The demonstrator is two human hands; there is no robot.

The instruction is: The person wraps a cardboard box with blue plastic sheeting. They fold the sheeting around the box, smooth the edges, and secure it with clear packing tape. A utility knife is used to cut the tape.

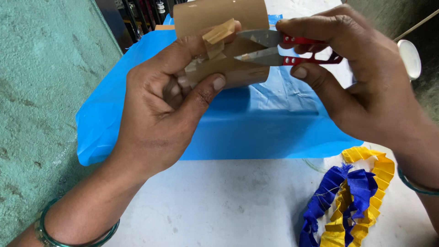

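The right hand (366, 77) pinches red-handled snips (279, 48), long axis level, blades pointing left at tan tape (219, 34) on the cardboard roll (219, 16) gripped by the left hand (160, 110).

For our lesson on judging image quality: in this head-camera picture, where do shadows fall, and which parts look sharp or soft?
Head view: daylight is even, with no harsh glare; the left hand casts a soft shadow on the blue sheet; both hands, the red-handled snips and the brown tape roll are sharp; the white cup at the right edge looks slightly soft.
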